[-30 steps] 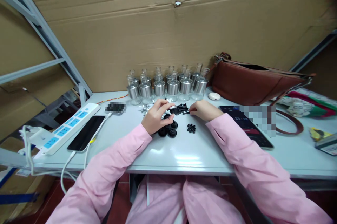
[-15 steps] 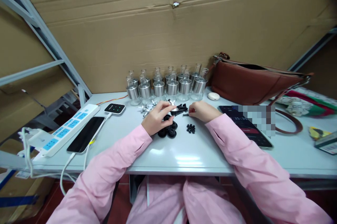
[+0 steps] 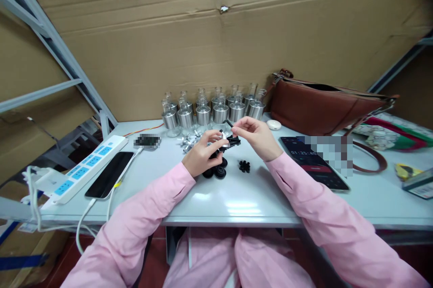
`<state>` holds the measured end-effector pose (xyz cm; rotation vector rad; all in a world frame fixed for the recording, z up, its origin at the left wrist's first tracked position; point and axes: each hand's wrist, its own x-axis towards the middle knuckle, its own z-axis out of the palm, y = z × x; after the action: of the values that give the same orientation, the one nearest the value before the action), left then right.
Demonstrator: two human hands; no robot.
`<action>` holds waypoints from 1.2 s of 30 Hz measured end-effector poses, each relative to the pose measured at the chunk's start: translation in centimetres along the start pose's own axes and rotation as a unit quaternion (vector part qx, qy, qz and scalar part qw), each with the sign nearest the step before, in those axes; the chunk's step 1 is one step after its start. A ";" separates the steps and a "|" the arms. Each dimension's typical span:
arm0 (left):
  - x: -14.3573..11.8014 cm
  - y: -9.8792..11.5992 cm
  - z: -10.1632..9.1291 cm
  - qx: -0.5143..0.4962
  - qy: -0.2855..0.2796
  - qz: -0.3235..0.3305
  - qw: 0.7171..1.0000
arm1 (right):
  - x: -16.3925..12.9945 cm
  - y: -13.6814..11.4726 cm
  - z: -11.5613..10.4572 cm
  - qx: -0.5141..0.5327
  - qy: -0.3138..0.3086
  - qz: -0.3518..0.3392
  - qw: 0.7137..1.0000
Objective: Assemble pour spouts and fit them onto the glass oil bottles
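My left hand (image 3: 202,155) is closed around a small shiny silver part (image 3: 225,142) with a black tip, held low over the table; its exact kind is unclear. Pinched between the thumb and fingertips of my right hand (image 3: 254,135) is a short thin black stick (image 3: 229,123), pointing up and to the left. Just beyond the left fingers lies a pile of black stick-like pieces (image 3: 234,141). Black round caps (image 3: 220,172) sit beneath that hand, partly hidden. A cluster of tiny black pieces (image 3: 244,166) rests nearer me, and silver metal pieces (image 3: 188,142) lie behind the left hand.
Glass bottles with steel sleeves (image 3: 203,116) stand in rows at the back. A brown bag (image 3: 318,107), a tablet-like device (image 3: 313,168) and a round white case (image 3: 274,125) are on the right. Leftward are a power strip (image 3: 84,168) and a phone (image 3: 110,174) with cables.
My right hand has risen from the table and moved slightly left, carrying the black stick, now tilted upward. My left hand stays in nearly the same place with the silver part.
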<state>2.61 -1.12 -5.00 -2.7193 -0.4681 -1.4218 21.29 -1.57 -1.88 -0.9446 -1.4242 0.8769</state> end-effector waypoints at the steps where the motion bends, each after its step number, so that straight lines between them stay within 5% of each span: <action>1: 0.0 0.0 0.0 -0.004 0.002 -0.003 1.000 | -0.1 0.1 0.2 0.015 -0.004 0.007 1.000; 36: 0.1 -0.1 -0.4 0.018 0.002 -0.015 1.000 | -0.4 0.4 0.3 0.109 -0.095 0.068 0.987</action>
<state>2.32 -1.05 -4.65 -2.6917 -0.5303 -1.4118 21.00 -1.71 -2.44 -0.8148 -1.4018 1.2253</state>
